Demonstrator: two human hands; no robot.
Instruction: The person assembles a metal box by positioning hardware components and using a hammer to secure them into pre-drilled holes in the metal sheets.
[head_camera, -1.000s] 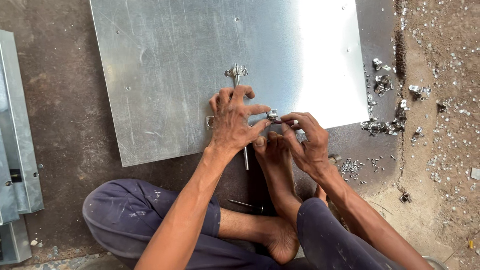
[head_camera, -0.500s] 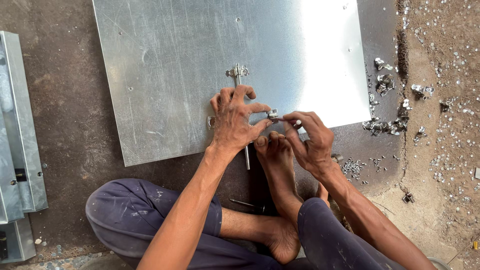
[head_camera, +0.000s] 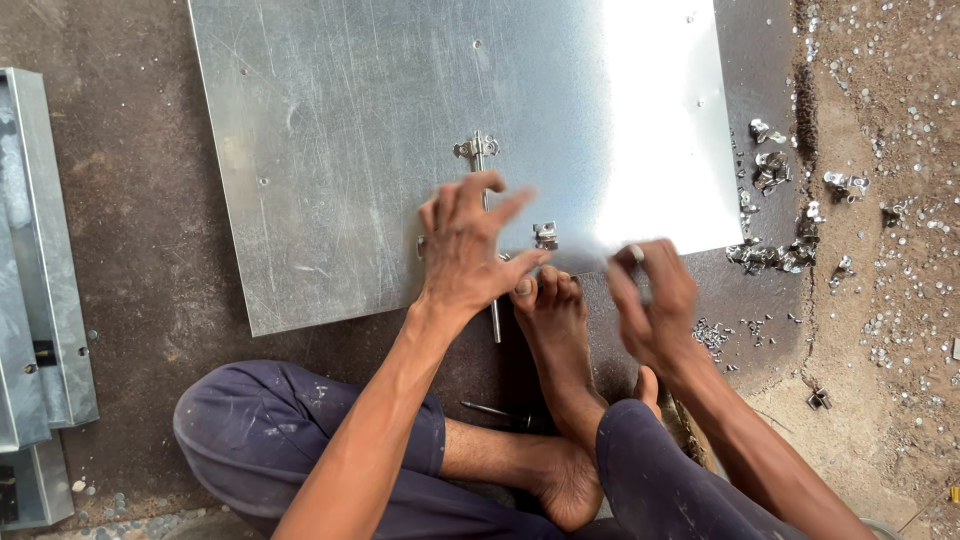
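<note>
- Head view, looking straight down: person sits on the ground, galvanised metal sheet (head_camera: 400, 150) flat on the dark floor in front of them.
- Left hand (head_camera: 470, 245) lies fingers spread over a sliding bolt latch (head_camera: 478, 150) on the sheet; palm covers the middle of the rod, whose lower end sticks out past the sheet's near edge. Reads as pinning the latch in position; not wrapped around anything.
- Bare foot (head_camera: 550, 310) has its toes at the sheet's near edge, probably bracing the sheet against sliding.
- Right hand (head_camera: 650, 295) is off the sheet, just beside the near right corner, fingers curled together. Motion-blurred; looks like a small pale item pinched at the fingertips, but can't confirm.
- Small metal bracket (head_camera: 545, 236) sits on the sheet between the two hands, just beside the left fingertips, touching neither.
- Loose brackets (head_camera: 785, 215) are piled right of the sheet, screws (head_camera: 712, 335) scattered near the right hand, all within easy reach.
- Folded metal channels (head_camera: 40, 270) lie at far left, well apart.
- Thin rod-like tool (head_camera: 490, 408) on the floor between the legs.
- Obstructions: left hand hides the latch body and any fixing holes under it.
</note>
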